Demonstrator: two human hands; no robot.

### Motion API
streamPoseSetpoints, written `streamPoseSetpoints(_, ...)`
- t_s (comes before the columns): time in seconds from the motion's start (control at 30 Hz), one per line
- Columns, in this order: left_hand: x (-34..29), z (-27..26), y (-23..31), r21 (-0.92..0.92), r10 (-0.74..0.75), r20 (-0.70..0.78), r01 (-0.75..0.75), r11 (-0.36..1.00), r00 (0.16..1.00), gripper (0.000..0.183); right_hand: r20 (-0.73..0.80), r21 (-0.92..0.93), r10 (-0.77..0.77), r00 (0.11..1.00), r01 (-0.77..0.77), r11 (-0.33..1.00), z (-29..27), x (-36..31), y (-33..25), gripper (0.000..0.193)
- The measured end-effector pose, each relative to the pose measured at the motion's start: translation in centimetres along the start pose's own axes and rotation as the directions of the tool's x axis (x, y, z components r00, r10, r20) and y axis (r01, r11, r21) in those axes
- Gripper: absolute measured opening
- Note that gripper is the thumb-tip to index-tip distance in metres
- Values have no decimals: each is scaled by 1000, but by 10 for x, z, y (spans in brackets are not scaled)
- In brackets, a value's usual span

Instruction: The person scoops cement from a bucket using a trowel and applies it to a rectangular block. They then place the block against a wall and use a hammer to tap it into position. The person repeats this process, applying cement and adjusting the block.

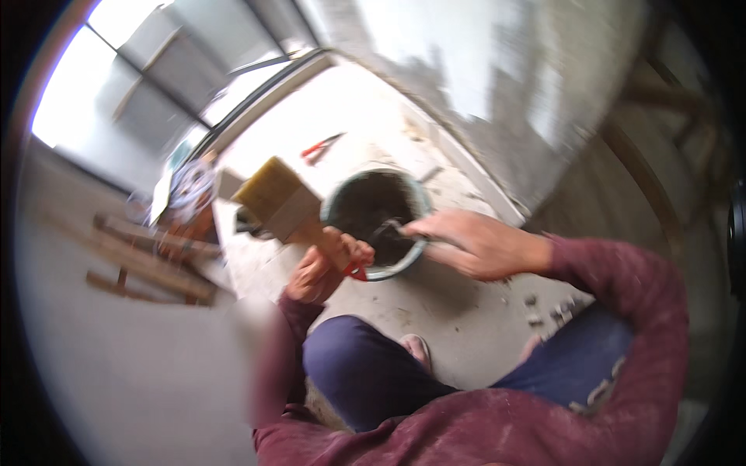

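My left hand [318, 268] is wrapped round the handle of a wide paintbrush [281, 200]. Its yellowish bristles point up and to the left, and red shows at the handle's end. Just right of the brush stands a round bucket [371, 272] with a pale blue-green rim and dark grey contents. Over the bucket's right side reaches my right hand [486, 245], fingers closed together. A small greyish, shiny thing [388, 227] shows at its fingertips, blurred, so I cannot tell what it is.
A red-handled tool [320, 146] lies on the pale floor beyond the bucket. At left are a wooden frame [148, 264] and a heap of tangled plastic [190, 186]. A patchily coated wall [497, 70] rises at far right; grey crumbs [556, 311] lie near my leg.
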State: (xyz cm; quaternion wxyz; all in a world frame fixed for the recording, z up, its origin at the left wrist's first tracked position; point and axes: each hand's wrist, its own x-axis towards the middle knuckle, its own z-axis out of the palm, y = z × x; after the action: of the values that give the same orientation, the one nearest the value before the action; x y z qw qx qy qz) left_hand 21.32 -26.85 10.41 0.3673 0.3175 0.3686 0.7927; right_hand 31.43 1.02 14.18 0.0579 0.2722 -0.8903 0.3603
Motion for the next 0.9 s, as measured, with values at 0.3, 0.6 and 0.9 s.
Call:
streamPoseSetpoints(0.3,74,47,-38,878,-753,342,95,470,563,60,253,718,231,940,-342,606,-19,-45,-26,38)
streamPoseSetpoints(0.6,74,118,-32,980,-978,129,-172,100,167,60,148,637,870,470,-719,279,22,-269,50,30)
streamPoseSetpoints(0.9,101,145,-41,955,-794,-295,147,-257,531,63,-190,961,967,170,-168,218,40,-309,218,32)
